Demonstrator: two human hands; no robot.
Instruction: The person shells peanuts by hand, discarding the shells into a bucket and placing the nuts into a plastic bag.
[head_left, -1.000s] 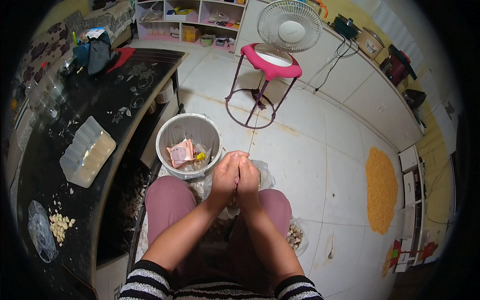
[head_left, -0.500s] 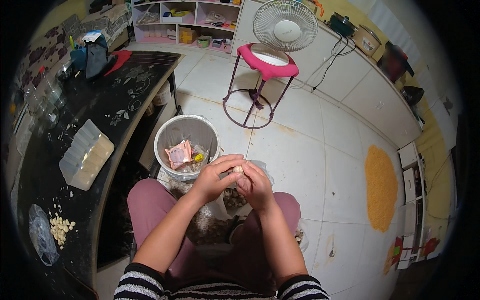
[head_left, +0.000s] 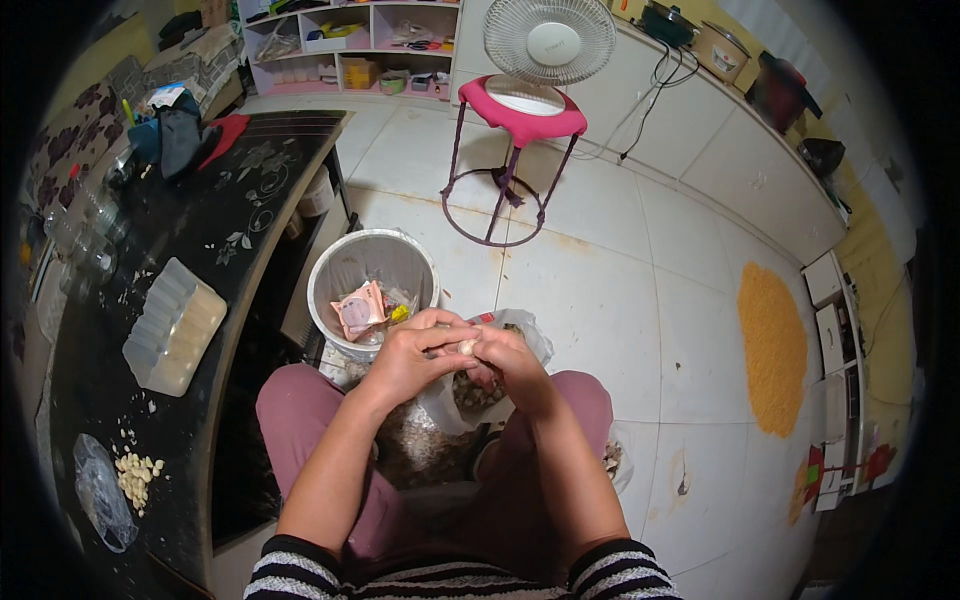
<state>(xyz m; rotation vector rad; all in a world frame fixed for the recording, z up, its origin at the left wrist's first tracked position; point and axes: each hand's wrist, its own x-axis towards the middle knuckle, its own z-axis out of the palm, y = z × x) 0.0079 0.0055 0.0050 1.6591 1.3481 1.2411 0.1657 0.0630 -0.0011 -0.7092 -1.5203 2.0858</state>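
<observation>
My left hand (head_left: 410,355) and my right hand (head_left: 505,362) meet above my lap, both pinching one small pale garlic clove (head_left: 466,346) between the fingertips. Under the hands a clear plastic bag (head_left: 480,390) of garlic lies open on my knees. Papery skins are scattered on the lap between my legs. A grey waste bin (head_left: 368,290) with pink wrappers inside stands on the floor just beyond my left hand.
A black table (head_left: 200,260) runs along my left, bearing a clear plastic box (head_left: 172,327), a pile of peeled cloves (head_left: 135,478) and a plastic bag (head_left: 100,495). A pink stool (head_left: 520,120) with a fan (head_left: 550,40) stands ahead. An orange mat (head_left: 772,345) lies right.
My hands, pressed together a second ago, have parted slightly and drawn nearer to me, turning the clove between the fingers. The camera has tipped a little.
</observation>
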